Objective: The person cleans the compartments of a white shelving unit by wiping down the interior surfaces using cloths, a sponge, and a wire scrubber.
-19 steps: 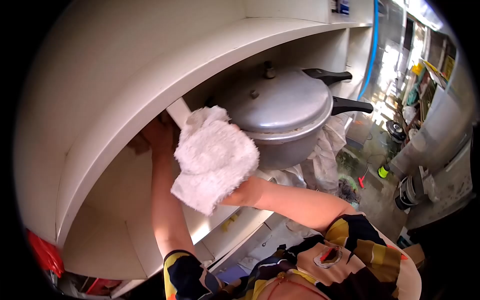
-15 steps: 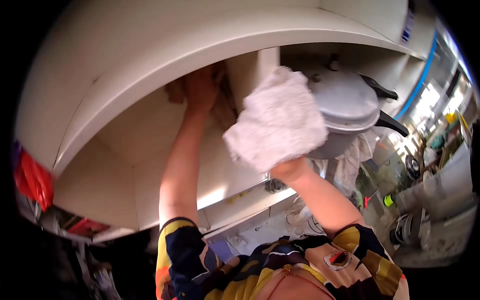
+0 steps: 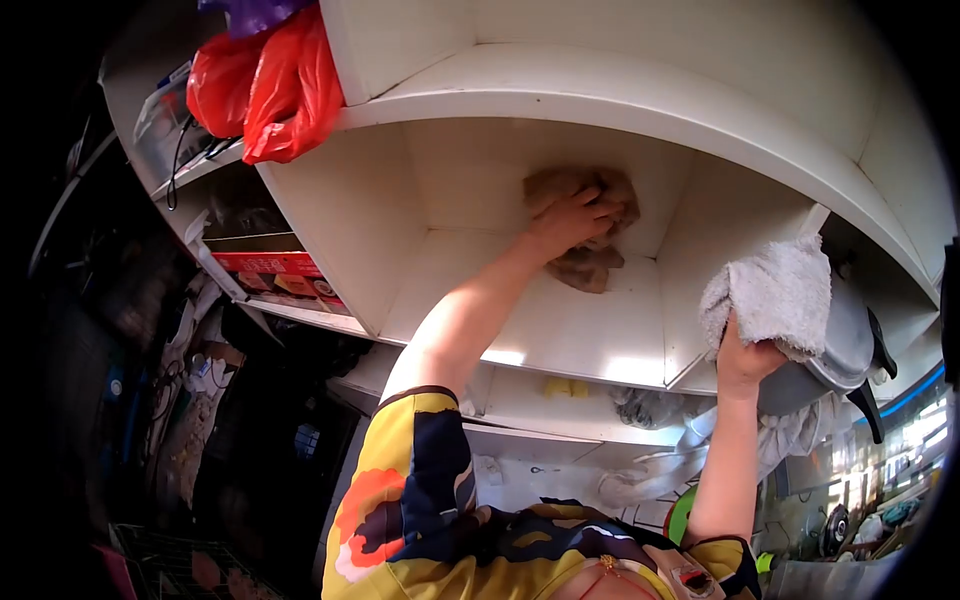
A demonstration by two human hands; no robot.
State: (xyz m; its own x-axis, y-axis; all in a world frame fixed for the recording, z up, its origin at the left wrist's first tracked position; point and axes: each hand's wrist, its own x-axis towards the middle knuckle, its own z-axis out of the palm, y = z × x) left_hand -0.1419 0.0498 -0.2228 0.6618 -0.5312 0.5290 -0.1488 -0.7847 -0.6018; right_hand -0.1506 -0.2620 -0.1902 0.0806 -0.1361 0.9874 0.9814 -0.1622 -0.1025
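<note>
My left hand (image 3: 574, 222) reaches into a white cabinet compartment (image 3: 450, 180). Bunched under its curled fingers is a brown cloth (image 3: 586, 272), pressed to the back wall, with one end hanging toward the shelf floor. A white terry towel (image 3: 775, 292) is gripped in my right hand (image 3: 745, 358), raised in front of the divider at the compartment's right side. The towel drapes over my fingers and hides part of them. Behind it stands a silver pressure cooker (image 3: 848, 330) with black handles, partly covered by the towel.
A red plastic bag (image 3: 290, 90) hangs at the upper left, above a red box (image 3: 275, 275) on a shelf. Below the compartment, a lower shelf holds a yellow item (image 3: 566, 387) and a grey plastic bag (image 3: 648, 407). White fabric (image 3: 800, 435) hangs under the cooker.
The view has swung left, showing more of the compartment and red bag. My left hand has moved with the brown cloth from beside the divider onto the back wall. My right hand keeps the towel.
</note>
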